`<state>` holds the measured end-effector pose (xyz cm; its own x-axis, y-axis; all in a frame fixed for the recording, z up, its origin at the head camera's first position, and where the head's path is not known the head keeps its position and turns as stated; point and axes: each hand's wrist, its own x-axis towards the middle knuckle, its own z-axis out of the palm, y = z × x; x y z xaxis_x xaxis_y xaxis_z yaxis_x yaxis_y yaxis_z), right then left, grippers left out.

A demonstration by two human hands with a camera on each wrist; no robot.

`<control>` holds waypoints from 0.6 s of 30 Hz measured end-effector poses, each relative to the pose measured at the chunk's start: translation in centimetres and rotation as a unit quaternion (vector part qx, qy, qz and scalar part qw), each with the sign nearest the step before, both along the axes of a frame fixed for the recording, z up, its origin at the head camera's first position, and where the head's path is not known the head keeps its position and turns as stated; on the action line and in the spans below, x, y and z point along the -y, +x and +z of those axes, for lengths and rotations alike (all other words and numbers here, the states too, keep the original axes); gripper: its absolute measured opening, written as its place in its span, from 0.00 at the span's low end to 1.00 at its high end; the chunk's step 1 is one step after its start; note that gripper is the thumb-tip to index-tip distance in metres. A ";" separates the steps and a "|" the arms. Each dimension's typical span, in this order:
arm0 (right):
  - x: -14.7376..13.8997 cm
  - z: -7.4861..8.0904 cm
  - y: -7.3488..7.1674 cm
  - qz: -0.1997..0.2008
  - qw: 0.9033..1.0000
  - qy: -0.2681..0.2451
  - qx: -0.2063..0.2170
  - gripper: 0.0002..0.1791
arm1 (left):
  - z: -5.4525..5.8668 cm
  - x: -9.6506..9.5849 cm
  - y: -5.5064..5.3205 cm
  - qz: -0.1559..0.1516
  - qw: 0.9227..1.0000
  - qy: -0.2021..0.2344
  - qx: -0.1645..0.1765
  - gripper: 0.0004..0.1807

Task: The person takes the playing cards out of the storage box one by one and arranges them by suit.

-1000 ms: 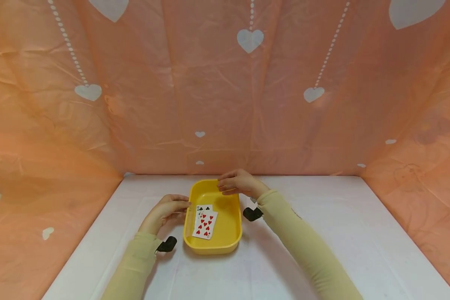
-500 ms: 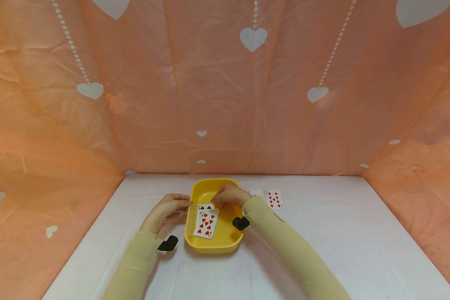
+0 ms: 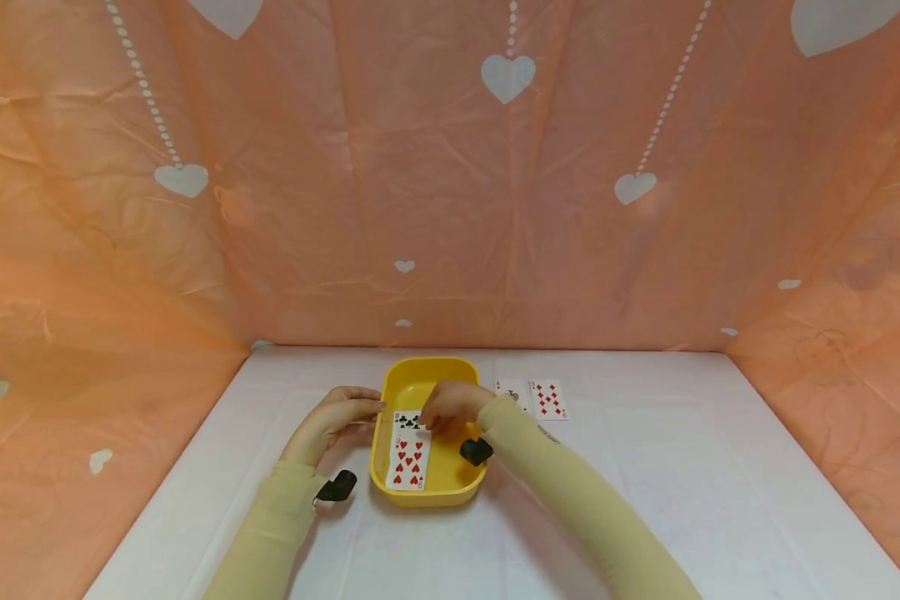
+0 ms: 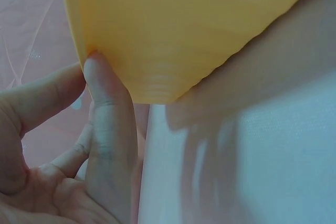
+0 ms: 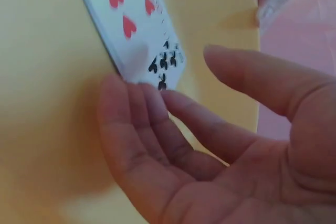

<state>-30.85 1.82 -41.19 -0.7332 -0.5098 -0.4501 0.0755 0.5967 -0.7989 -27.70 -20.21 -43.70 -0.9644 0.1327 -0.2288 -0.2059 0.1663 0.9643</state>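
A yellow plastic tray [image 3: 431,500] stands on the table. My left hand [image 3: 337,417] pinches its left wall near the rim; in the left wrist view the thumb [image 4: 107,124] lies along the tray's outer side [image 4: 178,30]. Inside lie playing cards, with a hearts card [image 3: 408,468] on top and a clubs card [image 3: 407,421] showing beyond it. My right hand [image 3: 453,402] reaches into the tray at their right side. In the right wrist view its bent fingertips touch the edge of the cards [image 5: 123,3], while the thumb [image 5: 252,74] is held apart.
On the white table [image 3: 645,500], right of the tray, lie a diamonds card [image 3: 548,400] and an ace [image 3: 508,388] partly covered by my right sleeve. An orange cloth [image 3: 450,208] with white hearts encloses the back and sides.
My right hand has moved from the tray's far right rim down to the cards inside. The hearts card has slid nearer and straightened, baring more of the clubs card. My left hand stays put.
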 end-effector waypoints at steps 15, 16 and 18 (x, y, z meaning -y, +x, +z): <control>0.2 -0.3 0.3 0.071 0.996 0.028 0.035 0.09 | 0.2 -0.1 0.0 -0.003 1.000 0.011 0.004 0.21; 0.1 -0.2 0.3 0.076 0.996 0.034 0.031 0.09 | 0.2 -0.1 0.0 -0.005 1.000 0.012 0.004 0.21; 0.0 -0.2 0.2 0.084 0.995 0.046 0.023 0.08 | 0.2 -0.1 0.1 -0.005 1.000 0.014 0.004 0.21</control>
